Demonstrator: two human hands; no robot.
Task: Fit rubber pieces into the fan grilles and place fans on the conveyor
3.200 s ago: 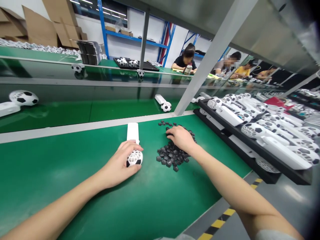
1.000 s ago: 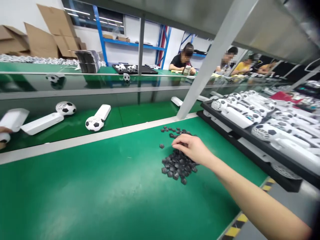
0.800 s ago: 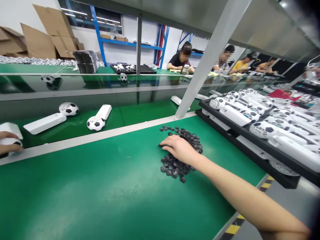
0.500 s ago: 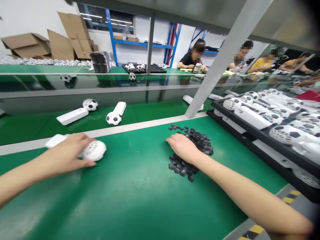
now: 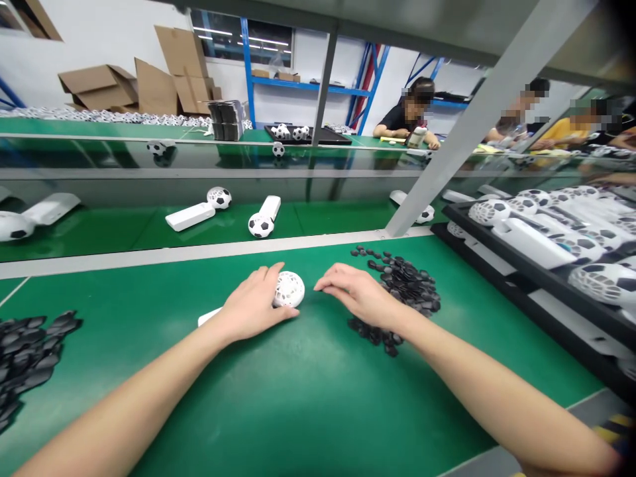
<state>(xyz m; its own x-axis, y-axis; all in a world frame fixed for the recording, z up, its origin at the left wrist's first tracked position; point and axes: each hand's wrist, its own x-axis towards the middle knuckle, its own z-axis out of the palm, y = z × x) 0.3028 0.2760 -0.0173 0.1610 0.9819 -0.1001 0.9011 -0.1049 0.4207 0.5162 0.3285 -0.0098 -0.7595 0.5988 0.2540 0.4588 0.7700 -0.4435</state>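
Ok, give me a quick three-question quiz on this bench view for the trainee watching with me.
1. True or false: the left hand rests on the white ball-headed fan lying on the green bench.
2. What lies just under and behind the right hand?
A. a pile of small black pieces
B. a cardboard box
C. a screwdriver
3. Fill in: the black tray at the right holds rows of white ____.

Key
1. True.
2. A: the pile of small black pieces lies partly under that hand.
3. Fans, with ball-shaped heads.
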